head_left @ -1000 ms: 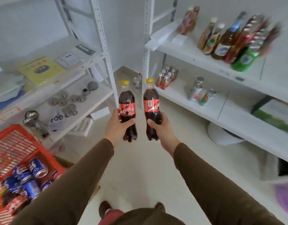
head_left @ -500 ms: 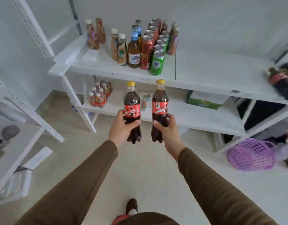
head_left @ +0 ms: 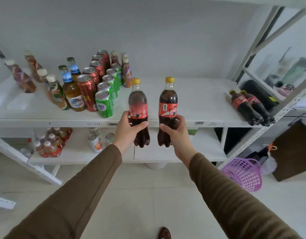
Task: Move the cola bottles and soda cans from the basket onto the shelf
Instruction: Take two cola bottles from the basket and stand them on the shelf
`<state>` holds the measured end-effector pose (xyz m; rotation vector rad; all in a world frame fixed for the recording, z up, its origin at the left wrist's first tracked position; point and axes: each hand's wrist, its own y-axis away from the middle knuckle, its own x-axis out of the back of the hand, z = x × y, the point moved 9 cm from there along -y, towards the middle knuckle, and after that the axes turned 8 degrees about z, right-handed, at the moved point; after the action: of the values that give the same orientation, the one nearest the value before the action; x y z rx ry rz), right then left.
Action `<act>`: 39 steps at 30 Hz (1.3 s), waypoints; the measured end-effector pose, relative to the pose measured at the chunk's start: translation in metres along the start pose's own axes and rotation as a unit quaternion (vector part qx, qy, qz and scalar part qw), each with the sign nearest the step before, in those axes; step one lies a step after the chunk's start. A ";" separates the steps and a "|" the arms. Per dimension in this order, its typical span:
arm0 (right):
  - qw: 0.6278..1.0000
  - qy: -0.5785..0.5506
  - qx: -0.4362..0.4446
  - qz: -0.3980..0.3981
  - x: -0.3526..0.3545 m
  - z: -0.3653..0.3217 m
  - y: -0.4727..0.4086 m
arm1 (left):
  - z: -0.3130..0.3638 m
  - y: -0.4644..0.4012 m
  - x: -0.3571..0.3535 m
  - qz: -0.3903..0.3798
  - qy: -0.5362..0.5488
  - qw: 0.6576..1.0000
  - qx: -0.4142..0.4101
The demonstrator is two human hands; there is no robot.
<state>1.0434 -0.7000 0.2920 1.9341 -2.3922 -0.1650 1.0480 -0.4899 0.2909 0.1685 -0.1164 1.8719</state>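
My left hand grips a cola bottle with a yellow cap and red label, held upright. My right hand grips a second cola bottle of the same kind, also upright. Both bottles hang in front of the edge of the white upper shelf. Two more cola bottles stand at the shelf's right end. The red basket is out of view.
A cluster of red and green cans and drink bottles fills the shelf's left half. The lower shelf carries small bottles and cans. A purple basket sits on the floor at right, beside another metal rack.
The view has swung right from the red basket to face the white shelf. Both hands, still holding their bottles, have come closer to the shelf's edge.
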 end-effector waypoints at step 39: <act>0.989 0.125 0.073 -0.015 -0.100 -0.054 -0.398 | 0.034 -0.369 -0.118 0.052 -0.045 0.998 -0.012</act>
<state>1.4571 -0.6874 0.2993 1.9179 -2.2678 0.2445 1.4362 -0.4947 0.3023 0.2328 -0.2130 1.9658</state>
